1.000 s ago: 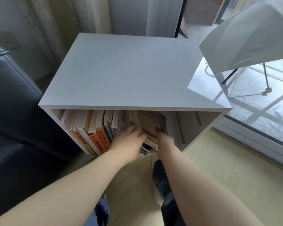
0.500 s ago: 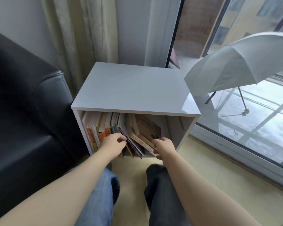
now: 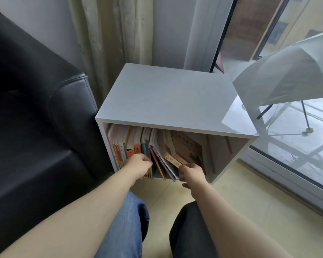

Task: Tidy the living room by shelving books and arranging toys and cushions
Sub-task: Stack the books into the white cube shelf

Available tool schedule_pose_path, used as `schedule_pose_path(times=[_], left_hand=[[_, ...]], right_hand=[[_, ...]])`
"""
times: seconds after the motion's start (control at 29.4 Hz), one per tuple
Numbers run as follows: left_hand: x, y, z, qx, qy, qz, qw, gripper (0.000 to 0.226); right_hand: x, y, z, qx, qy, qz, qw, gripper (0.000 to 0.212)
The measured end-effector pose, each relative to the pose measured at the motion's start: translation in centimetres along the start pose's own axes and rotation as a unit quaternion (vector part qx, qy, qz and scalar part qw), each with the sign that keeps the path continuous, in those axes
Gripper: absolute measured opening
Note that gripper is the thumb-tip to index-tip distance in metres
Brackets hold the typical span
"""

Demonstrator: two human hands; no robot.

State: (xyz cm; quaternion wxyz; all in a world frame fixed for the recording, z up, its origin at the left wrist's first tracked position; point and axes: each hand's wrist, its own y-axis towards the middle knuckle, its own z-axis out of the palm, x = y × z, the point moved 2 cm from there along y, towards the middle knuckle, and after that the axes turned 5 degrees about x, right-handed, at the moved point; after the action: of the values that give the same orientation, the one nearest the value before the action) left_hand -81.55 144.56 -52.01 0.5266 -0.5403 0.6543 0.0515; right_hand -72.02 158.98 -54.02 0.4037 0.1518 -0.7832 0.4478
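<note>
A white cube shelf [image 3: 166, 97] stands on the floor between a sofa and a window. Inside it, several upright books [image 3: 123, 146] fill the left side. More thin books [image 3: 186, 148] lean leftward in the middle, and the right part of the cube is bare. My left hand [image 3: 139, 165] has its fingers curled into the spines of the upright books at their right end. My right hand [image 3: 191, 173] grips the lower ends of the leaning books at the shelf's front edge, thumb on top. The fingertips of both hands are hidden.
A black leather sofa [image 3: 35, 108] presses against the shelf's left side. A cream curtain [image 3: 110, 34] hangs behind. An open white umbrella [image 3: 287, 75] stands beyond the sliding glass door [image 3: 296, 155] on the right. Pale floor tiles [image 3: 250, 202] lie by my knees.
My head has drawn back and up, so the shelf looks smaller and farther. Both hands have slid out to the front edge of the books, which now lean more.
</note>
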Motion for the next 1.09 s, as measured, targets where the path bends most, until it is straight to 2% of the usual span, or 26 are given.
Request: schedule_pose_path(times=[0.14,0.24,0.37,0.48,0.58,0.68,0.82,0.95,1.09], left_hand=[[-0.1,0.7,-0.3,-0.005,0.027,0.014,1.000,0.016],[0.0,0.9,-0.3,-0.008,0.061,0.028,0.998,0.019],[-0.8,1.1,0.3,-0.029,0.111,0.077,0.990,0.021],[-2.1,1.9,2.2,-0.021,0.143,0.135,0.980,0.024],[-3.6,3.1,5.2,0.016,0.141,0.169,0.975,0.029],[-4.4,5.9,8.6,0.059,0.042,0.101,0.992,0.038],[-4.7,9.7,11.5,0.045,-0.087,-0.021,0.995,0.018],[-4.2,11.3,13.0,0.020,-0.149,-0.085,0.985,0.042],[-5.3,11.2,12.7,0.020,-0.297,-0.120,0.947,0.016]], right_hand=[[0.3,0.3,0.3,-0.012,-0.043,-0.012,0.999,0.029],[0.5,0.6,0.1,-0.043,-0.133,-0.069,0.988,0.033],[0.9,1.6,0.3,-0.043,-0.243,-0.139,0.959,0.043],[0.5,3.2,0.7,-0.034,-0.281,-0.123,0.951,0.046],[0.5,4.9,0.1,-0.046,-0.250,-0.092,0.963,0.049],[-0.2,6.1,-1.7,-0.055,-0.199,-0.034,0.978,0.059],[-1.4,7.0,-4.7,-0.073,-0.158,-0.004,0.985,0.055],[-2.3,7.8,-6.3,-0.075,-0.138,0.012,0.988,0.054],[-2.3,8.4,-6.3,-0.065,-0.105,0.017,0.992,0.054]])
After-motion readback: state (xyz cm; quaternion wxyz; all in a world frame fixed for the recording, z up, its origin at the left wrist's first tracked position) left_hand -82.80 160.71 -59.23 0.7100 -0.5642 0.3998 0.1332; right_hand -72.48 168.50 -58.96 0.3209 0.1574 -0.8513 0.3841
